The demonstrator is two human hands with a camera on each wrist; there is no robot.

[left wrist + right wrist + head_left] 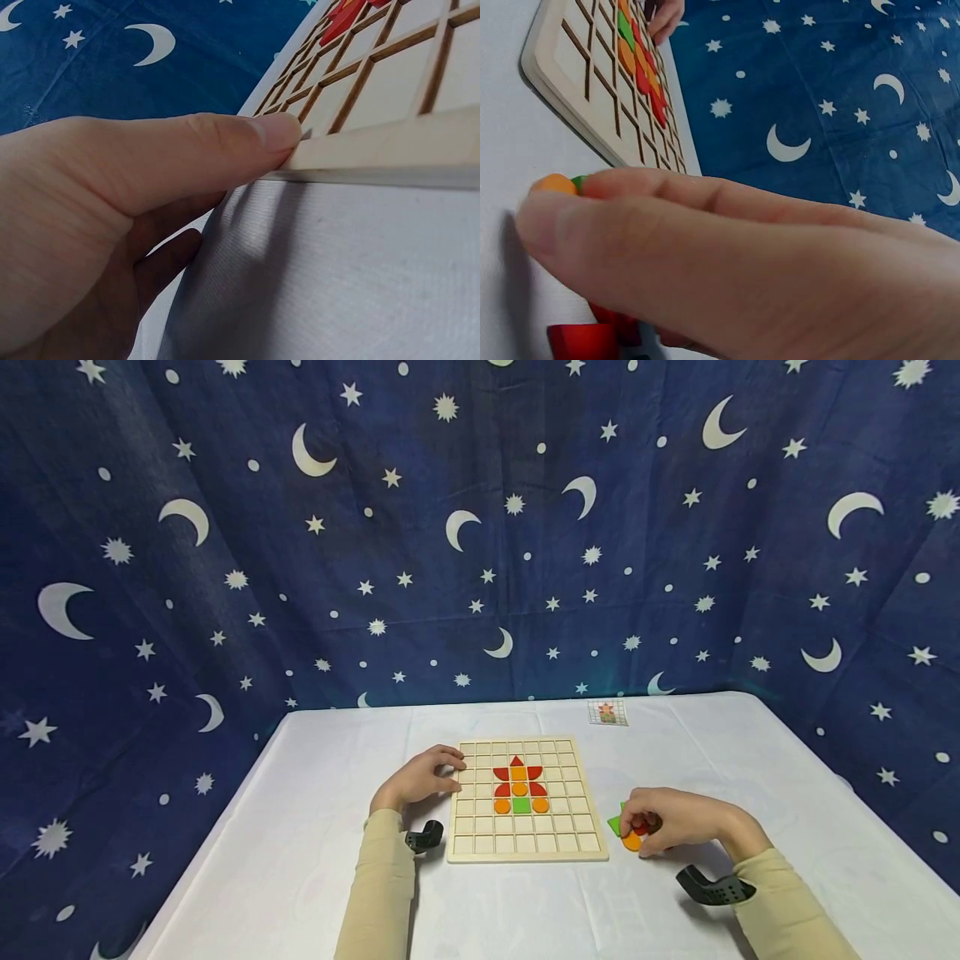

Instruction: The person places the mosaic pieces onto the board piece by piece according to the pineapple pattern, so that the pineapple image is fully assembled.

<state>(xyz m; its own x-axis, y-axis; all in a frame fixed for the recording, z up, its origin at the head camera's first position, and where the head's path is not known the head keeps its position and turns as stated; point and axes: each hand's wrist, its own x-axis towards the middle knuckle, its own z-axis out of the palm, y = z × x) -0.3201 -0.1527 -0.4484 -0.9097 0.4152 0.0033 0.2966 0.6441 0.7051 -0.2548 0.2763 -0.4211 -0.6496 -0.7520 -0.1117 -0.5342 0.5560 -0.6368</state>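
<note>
A square wooden grid board (pixel 472 845) lies on the table with a figure of red, orange and green pieces (pixel 521 806) in its cells. My left hand (pixel 423 777) rests at the board's left side, thumb and fingertips touching its edge; in the left wrist view the thumb (pixel 217 146) lies against the rim. To the right of the board, my right hand (pixel 678 817) is over a small group of loose pieces, with thumb and index finger pinching an orange disc (pixel 632 842). Green pieces (pixel 615 825) and red pieces (pixel 585 341) lie around it, partly hidden by the hand.
A small pattern card (pixel 607 712) with a similar figure lies near the table's far edge. White cloth covers the table (pixel 262 860). Behind it hangs a dark blue curtain (pixel 420 577) with moons and stars. Each forearm wears a black wrist camera (pixel 716 889).
</note>
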